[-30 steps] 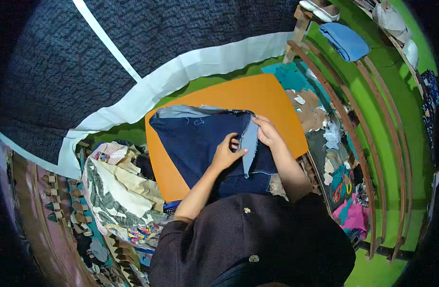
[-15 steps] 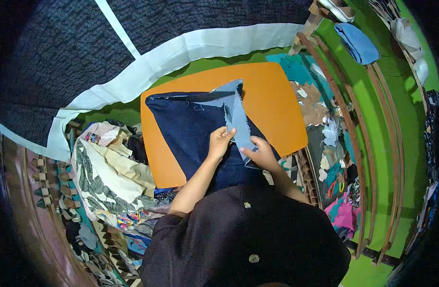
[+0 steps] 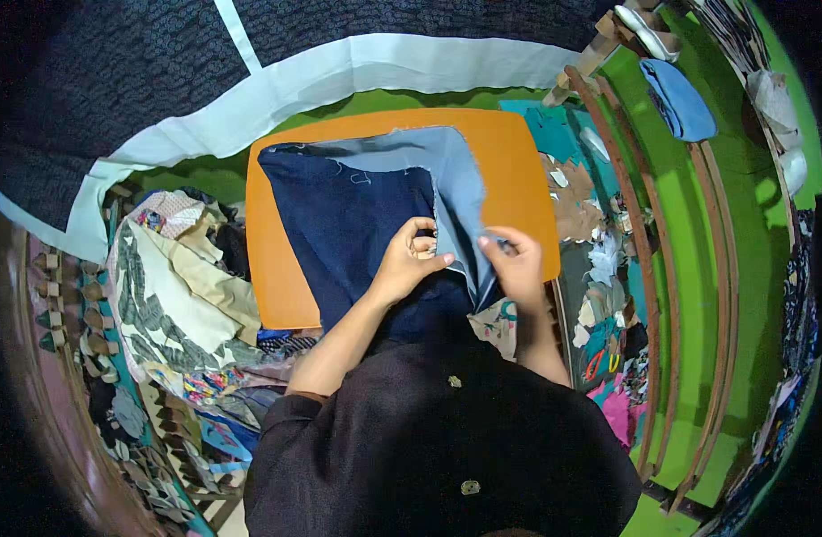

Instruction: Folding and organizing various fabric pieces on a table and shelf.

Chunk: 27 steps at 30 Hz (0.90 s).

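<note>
A dark blue denim piece (image 3: 357, 210) is spread over an orange tabletop (image 3: 518, 179), its near end running down against my body. Along its far and right sides the paler blue underside (image 3: 455, 183) shows, with frayed edges and loose threads. My left hand (image 3: 409, 259) has its fingers curled and thumb pressed at the dark layer's edge. To the right, my right hand (image 3: 516, 264) pinches the outer edge of the pale layer between thumb and fingers. Between the two hands the layers stand apart in a narrow fold.
A heap of patterned and cream cloth (image 3: 178, 286) lies left of the table. At the right are fabric scraps (image 3: 608, 304), scissors with red handles (image 3: 593, 365) and wooden rails (image 3: 634, 224). A folded blue cloth (image 3: 679, 98) rests on the rails. Dark patterned fabric with a white border (image 3: 339, 67) hangs beyond.
The pale strip that stood folded up has been spread out to the right, baring the underside. My right hand has moved up and right, away from my left hand.
</note>
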Tool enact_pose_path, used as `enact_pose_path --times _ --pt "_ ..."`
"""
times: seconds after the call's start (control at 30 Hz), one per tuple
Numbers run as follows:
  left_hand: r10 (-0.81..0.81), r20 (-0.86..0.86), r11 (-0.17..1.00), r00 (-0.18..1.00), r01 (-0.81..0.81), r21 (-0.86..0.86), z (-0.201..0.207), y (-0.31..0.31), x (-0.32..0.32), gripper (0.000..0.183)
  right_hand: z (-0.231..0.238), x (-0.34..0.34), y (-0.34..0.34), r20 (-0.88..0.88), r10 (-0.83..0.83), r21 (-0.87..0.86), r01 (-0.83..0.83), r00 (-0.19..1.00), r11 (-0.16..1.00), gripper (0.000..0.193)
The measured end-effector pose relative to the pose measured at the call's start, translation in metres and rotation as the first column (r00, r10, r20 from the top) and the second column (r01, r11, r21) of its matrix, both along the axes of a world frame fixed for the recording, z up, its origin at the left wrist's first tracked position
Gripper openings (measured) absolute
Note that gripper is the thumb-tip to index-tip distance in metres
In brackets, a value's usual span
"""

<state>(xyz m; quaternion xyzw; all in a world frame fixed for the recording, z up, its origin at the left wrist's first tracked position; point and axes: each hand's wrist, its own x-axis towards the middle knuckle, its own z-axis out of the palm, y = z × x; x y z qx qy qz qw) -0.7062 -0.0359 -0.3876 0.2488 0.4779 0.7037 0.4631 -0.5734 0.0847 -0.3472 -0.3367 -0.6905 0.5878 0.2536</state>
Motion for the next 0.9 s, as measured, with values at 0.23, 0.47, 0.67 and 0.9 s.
enact_pose_path --times 0.23,0.47,0.67,0.9 --pt "0.008 0.139 0.999 0.990 -0.001 -0.051 0.002 0.001 0.006 0.045 -0.008 -0.009 -0.021 0.000 0.166 0.506 -0.143 0.986 0.851 0.017" --pt "0.032 0.147 0.992 0.989 -0.013 -0.127 0.012 0.011 0.021 0.057 -0.005 -0.003 -0.019 -0.139 -0.146 0.564 0.200 0.979 0.801 0.009" --pt "0.096 0.222 0.995 0.970 -0.087 -0.048 0.013 0.020 0.026 0.057 -0.005 0.006 -0.008 -0.049 0.140 0.543 -0.091 0.989 0.835 0.017" --pt "0.058 0.302 0.994 0.952 -0.026 -0.110 0.017 0.022 0.019 0.055 -0.013 0.008 -0.006 0.005 0.129 0.551 -0.110 0.992 0.827 0.032"
